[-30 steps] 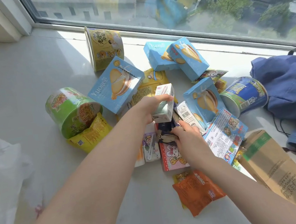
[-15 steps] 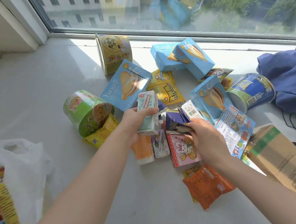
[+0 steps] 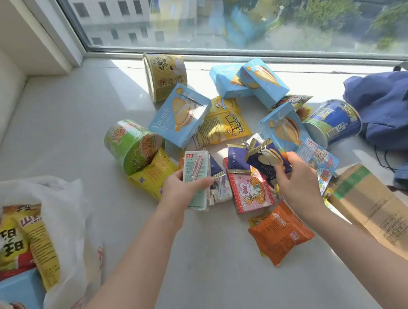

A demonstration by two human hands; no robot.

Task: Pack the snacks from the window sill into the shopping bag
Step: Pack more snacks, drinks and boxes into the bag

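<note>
Left hand (image 3: pixel 179 191) — carton (image 3: pixel 197 178); right hand (image 3: pixel 297 181) — sachet (image 3: pixel 265 159)

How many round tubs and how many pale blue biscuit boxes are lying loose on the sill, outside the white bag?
Round tubs: 3, namely the yellow tub, the green tub and the blue tub.
Pale blue boxes: 4.
Total: 7.
</note>
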